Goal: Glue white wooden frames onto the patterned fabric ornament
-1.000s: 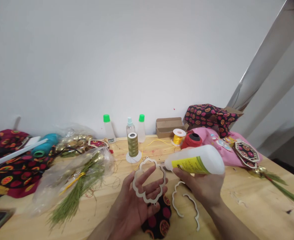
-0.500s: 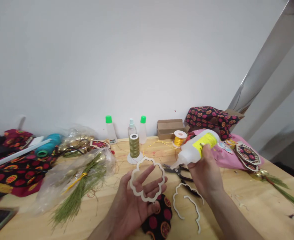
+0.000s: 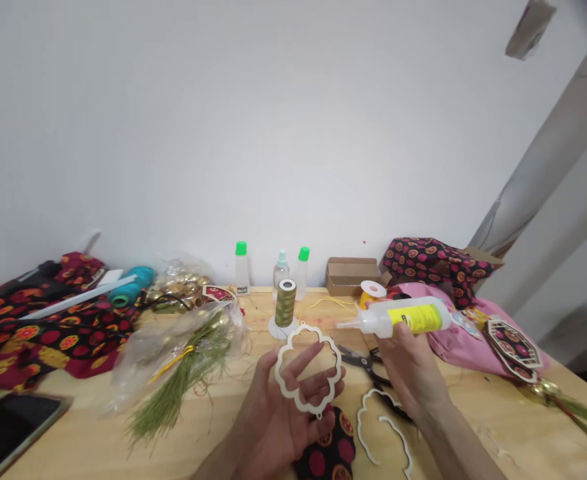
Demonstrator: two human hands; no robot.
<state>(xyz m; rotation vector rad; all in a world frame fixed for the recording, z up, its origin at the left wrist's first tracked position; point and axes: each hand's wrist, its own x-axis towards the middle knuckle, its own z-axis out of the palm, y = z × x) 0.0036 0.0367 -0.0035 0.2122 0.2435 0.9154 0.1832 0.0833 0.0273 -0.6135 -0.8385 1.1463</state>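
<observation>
In my left hand (image 3: 278,420) rests a thin scalloped wooden frame (image 3: 282,383), held up with the fingers behind it and showing through its open middle. My right hand (image 3: 410,367) is wrapped round a clear glue bottle (image 3: 380,320) with a yellow label. The bottle lies nearly level, its nozzle pointing left, above and to the right of the frame and apart from it. Below my left hand is a dark patterned fabric piece (image 3: 330,450). Two curved scalloped strips (image 3: 364,430) lie on the table between my hands, near black-handled scissors (image 3: 360,361).
Along the wall stand green-capped bottles (image 3: 242,270), an olive thread spool (image 3: 286,303) and a cardboard box (image 3: 350,273). Green tassels (image 3: 173,380) and a phone (image 3: 10,427) lie left. Pink cloth (image 3: 466,350) with an octagonal ornament (image 3: 513,347) is at right.
The glue bottle has turned from nozzle-down to nearly level, its tip rising away from the frame. The whole view has shifted a little; my left hand still holds the frame.
</observation>
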